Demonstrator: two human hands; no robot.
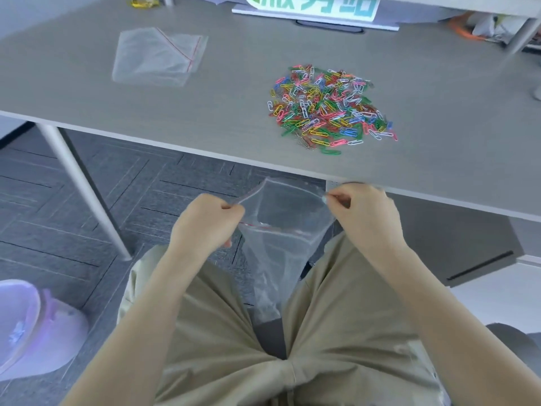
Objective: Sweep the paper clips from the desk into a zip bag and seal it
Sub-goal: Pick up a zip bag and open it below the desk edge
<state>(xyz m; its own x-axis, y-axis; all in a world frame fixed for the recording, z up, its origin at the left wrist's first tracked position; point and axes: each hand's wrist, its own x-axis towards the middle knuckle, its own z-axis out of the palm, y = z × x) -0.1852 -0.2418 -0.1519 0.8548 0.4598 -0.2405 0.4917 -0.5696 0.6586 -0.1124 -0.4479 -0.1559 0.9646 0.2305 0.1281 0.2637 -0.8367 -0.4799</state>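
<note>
A heap of coloured paper clips (330,108) lies on the grey desk (205,112), right of centre and close to its front edge. Below that edge, over my lap, hangs a clear zip bag (281,238) with a red line near its mouth. The mouth is pulled wide open. My left hand (209,222) pinches the left lip of the bag. My right hand (366,215) pinches the right lip, just under the desk edge. The bag's bottom droops between my knees and looks empty.
A second flat zip bag (158,57) lies on the desk at the far left. A green-and-white sign (316,7) stands at the back. A white desk leg (85,191) is at left, a purple cap (32,326) at lower left.
</note>
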